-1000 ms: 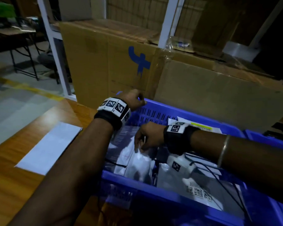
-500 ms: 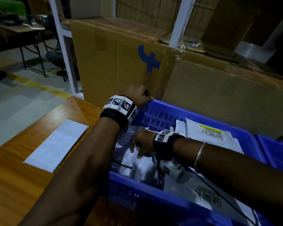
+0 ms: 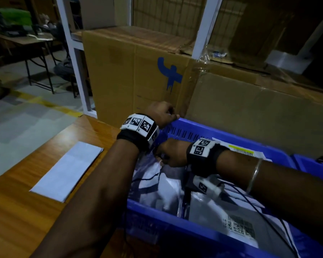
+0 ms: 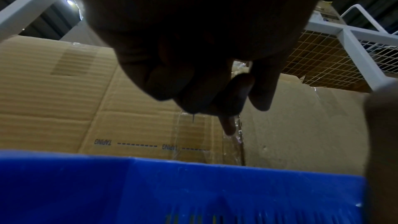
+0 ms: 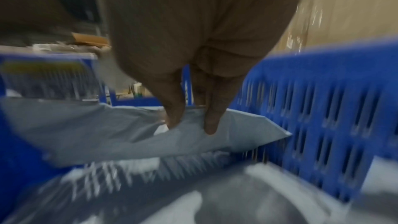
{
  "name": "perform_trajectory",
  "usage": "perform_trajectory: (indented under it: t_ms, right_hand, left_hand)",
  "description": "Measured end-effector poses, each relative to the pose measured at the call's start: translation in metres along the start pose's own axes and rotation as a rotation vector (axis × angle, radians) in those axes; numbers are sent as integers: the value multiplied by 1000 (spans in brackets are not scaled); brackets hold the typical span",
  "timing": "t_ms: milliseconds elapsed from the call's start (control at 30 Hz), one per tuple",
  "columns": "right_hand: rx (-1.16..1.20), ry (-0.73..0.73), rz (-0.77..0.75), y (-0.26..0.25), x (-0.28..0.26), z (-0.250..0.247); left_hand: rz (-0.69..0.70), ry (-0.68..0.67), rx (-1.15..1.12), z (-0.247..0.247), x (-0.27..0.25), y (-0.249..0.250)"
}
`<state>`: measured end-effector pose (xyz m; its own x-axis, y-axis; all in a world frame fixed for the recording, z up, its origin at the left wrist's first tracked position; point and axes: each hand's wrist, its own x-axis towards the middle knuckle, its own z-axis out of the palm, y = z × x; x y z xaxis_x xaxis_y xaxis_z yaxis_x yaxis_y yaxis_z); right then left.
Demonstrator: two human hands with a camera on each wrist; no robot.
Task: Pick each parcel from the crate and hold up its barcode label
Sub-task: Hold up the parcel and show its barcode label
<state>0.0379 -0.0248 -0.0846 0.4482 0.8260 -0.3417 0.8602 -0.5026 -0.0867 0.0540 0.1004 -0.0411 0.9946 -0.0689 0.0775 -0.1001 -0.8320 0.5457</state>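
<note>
Inside the blue crate (image 3: 209, 226), your right hand (image 3: 172, 153) pinches a grey parcel (image 5: 133, 130) between its fingers (image 5: 212, 122), while your left hand (image 3: 161, 113) rests loosely curled at the crate's far rim.

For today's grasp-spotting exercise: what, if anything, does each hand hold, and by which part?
The right hand pinches a grey parcel by its upper edge near a corner, inside the blue crate. The left hand holds no parcel; it sits at the crate's far rim.
</note>
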Motion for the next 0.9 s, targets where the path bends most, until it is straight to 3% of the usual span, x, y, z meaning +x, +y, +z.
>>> perform_trajectory:
  t_ms: [200,467,600,733,800,900]
  right_hand:
    - [-19,106,31,4,-34,-39]
    - [119,237,204,25,-89,-80]
    - [332,474,183,45,-115,-84]
    - [647,728,268,62,-128,-86]
    - [784,806,281,67,-130,-88]
    - [977,926,286,68,-128,-91]
  left_hand:
    - [14,-23,-44,-1,1,-1]
    - [-67,67,-113,-1,-7,2]
    - [-62,77,-130,-2,-3,-4]
    - [-15,94,-167,-3,-3,0]
    - [71,147,-310,1,0,1]
    - [183,103,-582,3,-5,11]
